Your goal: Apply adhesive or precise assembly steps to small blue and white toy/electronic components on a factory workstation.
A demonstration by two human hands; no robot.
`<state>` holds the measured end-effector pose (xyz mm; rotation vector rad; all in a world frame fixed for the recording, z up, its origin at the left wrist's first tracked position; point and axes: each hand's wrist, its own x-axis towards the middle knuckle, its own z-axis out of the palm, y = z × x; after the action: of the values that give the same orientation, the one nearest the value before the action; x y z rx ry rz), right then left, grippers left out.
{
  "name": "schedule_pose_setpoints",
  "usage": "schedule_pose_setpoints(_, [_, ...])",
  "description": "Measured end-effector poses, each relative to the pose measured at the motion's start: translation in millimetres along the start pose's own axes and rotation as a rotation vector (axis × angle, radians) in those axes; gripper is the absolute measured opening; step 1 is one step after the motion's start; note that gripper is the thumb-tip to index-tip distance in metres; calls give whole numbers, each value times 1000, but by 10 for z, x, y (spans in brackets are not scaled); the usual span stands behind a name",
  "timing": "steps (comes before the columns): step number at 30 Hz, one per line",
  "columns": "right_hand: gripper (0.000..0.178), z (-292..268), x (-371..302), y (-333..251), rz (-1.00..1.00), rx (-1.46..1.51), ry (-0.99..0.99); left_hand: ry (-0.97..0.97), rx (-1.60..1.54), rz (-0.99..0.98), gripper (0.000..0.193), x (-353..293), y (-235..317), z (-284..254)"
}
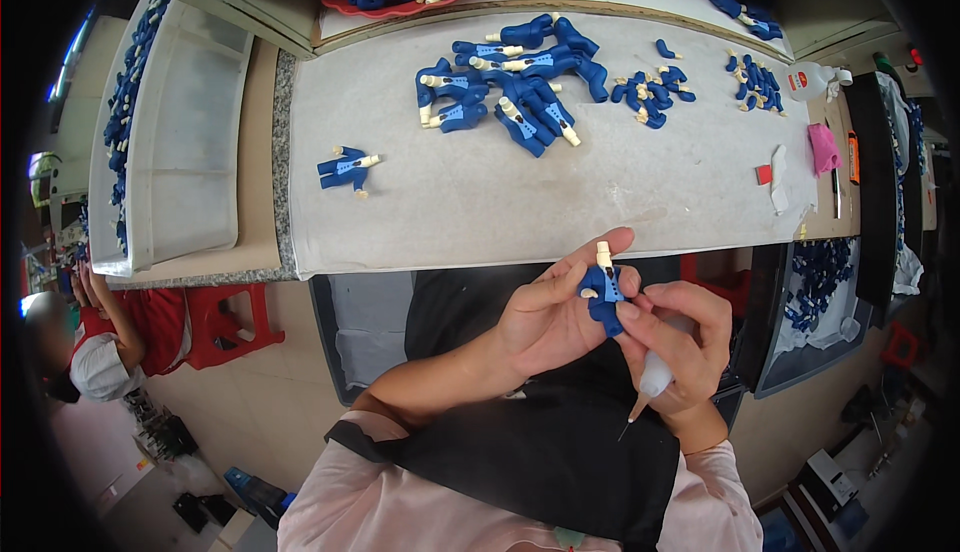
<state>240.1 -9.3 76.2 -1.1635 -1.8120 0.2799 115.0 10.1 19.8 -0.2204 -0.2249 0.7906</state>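
Just in front of the table edge, my left hand grips a small headless toy figure in a blue suit, its cream neck peg pointing up. The thumb and fingers of my right hand press at the figure's side, closed. Tucked in that same hand is a whitish squeeze bottle with a thin needle tip aimed down and away from the figure. A similar figure with arms lies on the left of the table. Farther back, blue figure bodies are heaped together.
Two clusters of small blue arms lie at the back right of the white table. A clear bottle and pink cloth are farther right. A translucent bin stands left; a red tray sits behind.
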Motion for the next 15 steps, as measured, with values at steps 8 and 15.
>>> schedule_pose_setpoints(8, [26, -7, 10, 78, 190, 101, -18, 327, 74, 40, 38, 10, -7, 66])
schedule_pose_setpoints(15, [24, -25, 7, 175, 188, 116, 12, 366, 83, -57, 36, 77, 28, 119])
